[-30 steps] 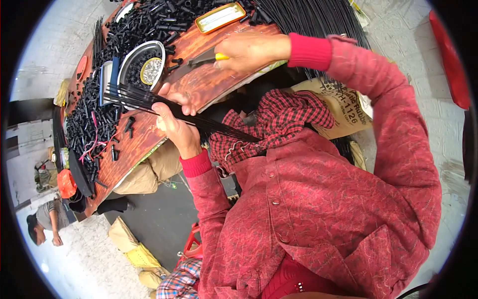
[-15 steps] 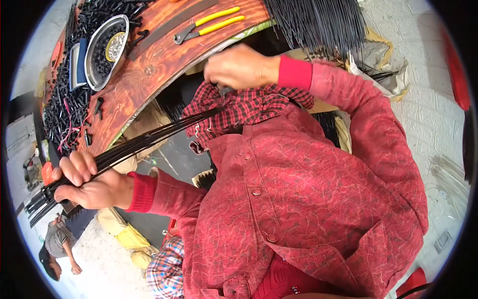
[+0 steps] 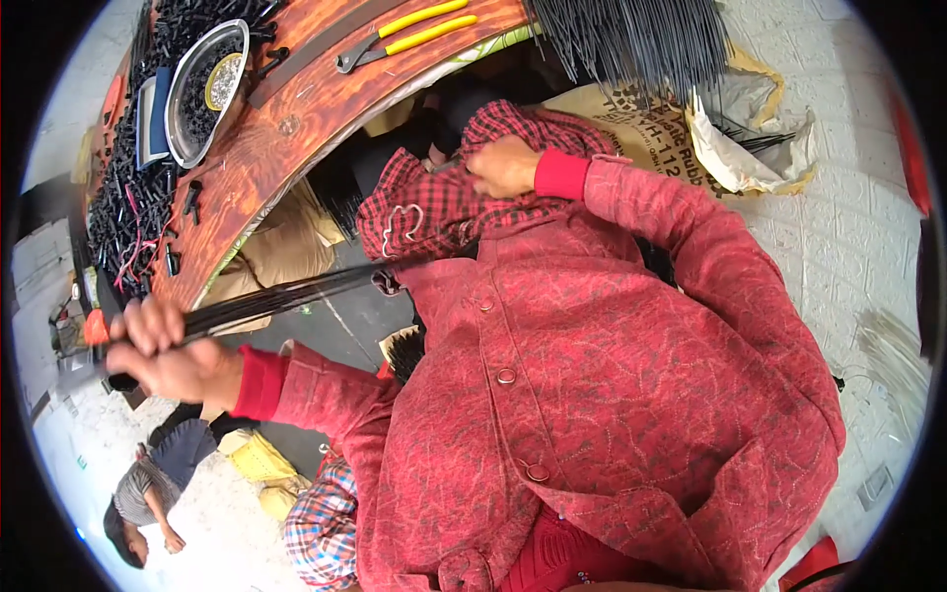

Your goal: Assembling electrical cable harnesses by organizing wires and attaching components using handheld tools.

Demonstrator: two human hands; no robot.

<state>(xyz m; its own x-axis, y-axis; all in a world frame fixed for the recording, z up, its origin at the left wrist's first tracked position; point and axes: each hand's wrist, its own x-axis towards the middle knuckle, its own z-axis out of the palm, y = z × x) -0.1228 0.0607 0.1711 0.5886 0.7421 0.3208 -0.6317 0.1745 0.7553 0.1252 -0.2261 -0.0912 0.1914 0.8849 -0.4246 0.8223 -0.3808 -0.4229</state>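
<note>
Smeared by motion, my left hand (image 3: 163,350) is wrapped round a bundle of long thin black rods (image 3: 286,296), out to the left of my body. The rods slant up to the right, and their far ends reach the red-and-black checked cloth (image 3: 424,212) over my lap. My right hand (image 3: 505,168) is closed and lies over that cloth, close to my waist. What its fingers hold, if anything, is hidden.
A curved wooden table (image 3: 286,128) carries yellow-handled pliers (image 3: 404,35), a metal bowl (image 3: 202,94) and a pile of small black parts (image 3: 113,212). More black rods (image 3: 631,44) hang at the far right over a printed sack (image 3: 646,128). Another person (image 3: 148,493) is at lower left.
My right hand has come down from above the lap toward my waist, uncovering more checked cloth. My left hand has shifted slightly, and the rods' far ends have lowered.
</note>
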